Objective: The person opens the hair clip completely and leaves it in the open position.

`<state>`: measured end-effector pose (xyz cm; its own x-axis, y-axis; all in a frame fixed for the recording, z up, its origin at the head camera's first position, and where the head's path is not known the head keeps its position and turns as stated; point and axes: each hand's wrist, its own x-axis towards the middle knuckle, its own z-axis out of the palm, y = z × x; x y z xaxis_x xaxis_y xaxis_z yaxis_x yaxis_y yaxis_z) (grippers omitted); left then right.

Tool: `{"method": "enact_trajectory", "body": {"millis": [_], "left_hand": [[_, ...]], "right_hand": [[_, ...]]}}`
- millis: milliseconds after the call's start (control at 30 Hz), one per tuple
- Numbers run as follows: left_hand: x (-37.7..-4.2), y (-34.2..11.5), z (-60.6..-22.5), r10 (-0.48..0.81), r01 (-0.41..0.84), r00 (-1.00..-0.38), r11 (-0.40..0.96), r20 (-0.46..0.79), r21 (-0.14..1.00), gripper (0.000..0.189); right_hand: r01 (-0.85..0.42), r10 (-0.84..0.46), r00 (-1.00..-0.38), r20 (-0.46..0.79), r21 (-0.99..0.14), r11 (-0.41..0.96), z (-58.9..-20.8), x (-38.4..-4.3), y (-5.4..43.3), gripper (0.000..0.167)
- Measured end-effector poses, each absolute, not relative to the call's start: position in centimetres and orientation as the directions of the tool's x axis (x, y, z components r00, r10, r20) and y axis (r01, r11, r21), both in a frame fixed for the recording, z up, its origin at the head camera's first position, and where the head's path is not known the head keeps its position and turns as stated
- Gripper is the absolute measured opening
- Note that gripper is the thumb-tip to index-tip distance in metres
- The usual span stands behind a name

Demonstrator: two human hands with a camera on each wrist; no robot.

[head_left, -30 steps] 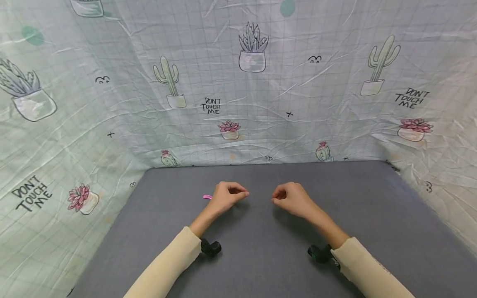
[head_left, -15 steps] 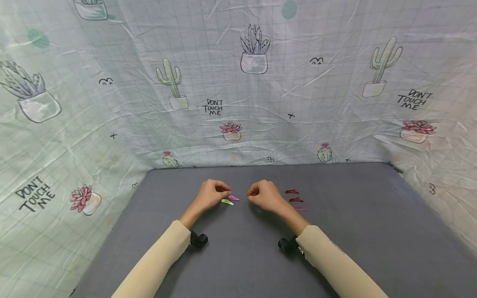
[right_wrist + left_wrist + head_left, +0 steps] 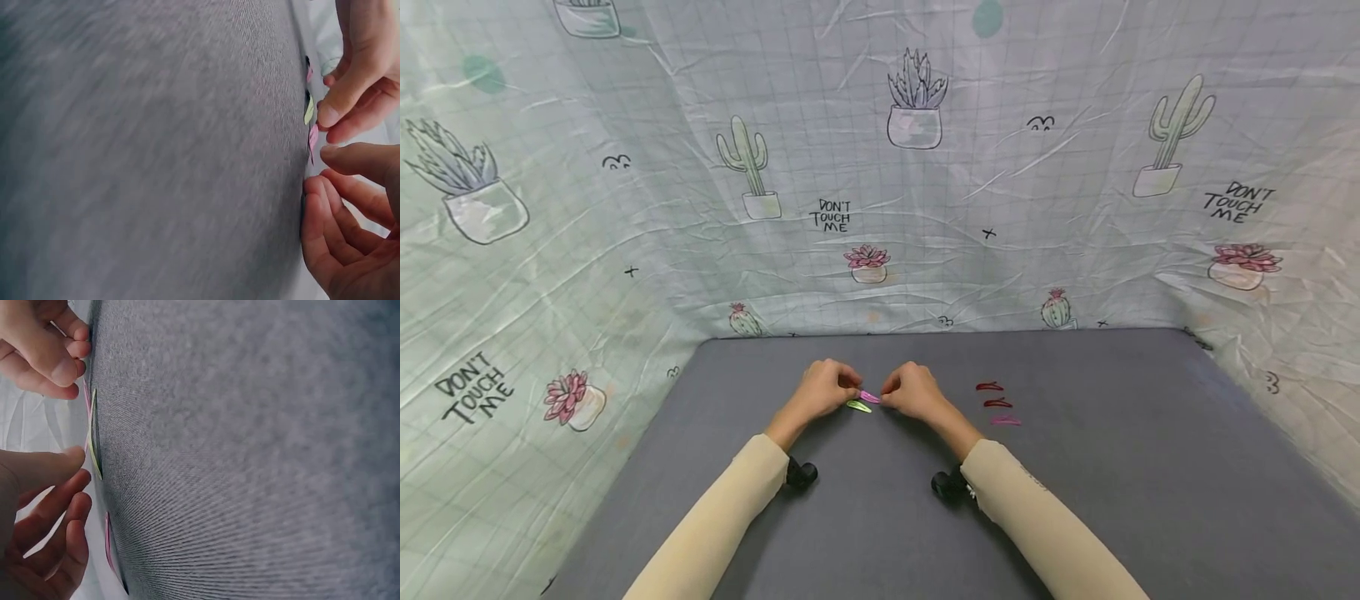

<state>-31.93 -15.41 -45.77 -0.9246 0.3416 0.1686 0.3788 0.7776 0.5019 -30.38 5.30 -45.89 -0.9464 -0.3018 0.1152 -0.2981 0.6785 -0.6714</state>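
Between my two hands lies a pink hair clip (image 3: 870, 397), which shows well in the right wrist view. The thumb and fingertips of my left hand (image 3: 829, 387) are right at its left end; whether they pinch it I cannot tell. My right hand (image 3: 913, 392) is at its other end, thumb and forefinger parted, other fingers bent. A lime-green hair clip (image 3: 859, 407) lies just in front of the pink one, and overlaps it in the left wrist view. Another pink hair clip (image 3: 109, 544) lies beyond my left hand, hidden in the head view.
Right of my right hand, two dark red hair clips (image 3: 992, 387) and a magenta hair clip (image 3: 1006, 421) lie in a column on the grey table (image 3: 1075, 500). A cactus-print curtain (image 3: 985, 183) hangs behind the table and along its sides.
My right hand has swung left from over the red and magenta clips, uncovering them, to the pink clip. My left hand has shifted a little left, and the green and pink clips now show.
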Motion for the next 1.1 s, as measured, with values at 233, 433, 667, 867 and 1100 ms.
{"method": "enact_trajectory", "body": {"millis": [233,433,667,867,1100], "left_hand": [[-32.34,-15.42,-46.22,0.365,0.392,-0.919,0.800,0.150,0.454,0.012],[-32.31,-15.47,-46.08,0.379,0.393,-0.917,0.796,0.128,0.460,0.011],[-32.18,-15.28,-45.85,0.399,0.404,-0.909,0.776,0.119,0.485,0.011],[-32.04,-15.41,-45.81,0.381,0.379,-0.918,0.766,0.109,0.519,0.009],[-31.93,-15.53,-45.61,0.352,0.345,-0.931,0.753,0.100,0.560,0.009]], "right_hand": [[-0.279,-0.279,-0.955,0.098,-0.609,0.742,-45.88,-30.88,4.22,0.006],[-0.284,-0.286,-0.954,0.095,-0.601,0.747,-45.77,-31.00,4.13,0.007],[-0.260,-0.281,-0.957,0.066,-0.619,0.741,-45.79,-31.02,4.14,0.008],[-0.272,-0.295,-0.953,0.068,-0.625,0.732,-45.77,-30.91,4.14,0.008],[-0.295,-0.308,-0.946,0.097,-0.648,0.702,-45.59,-31.03,4.35,0.005]]}}
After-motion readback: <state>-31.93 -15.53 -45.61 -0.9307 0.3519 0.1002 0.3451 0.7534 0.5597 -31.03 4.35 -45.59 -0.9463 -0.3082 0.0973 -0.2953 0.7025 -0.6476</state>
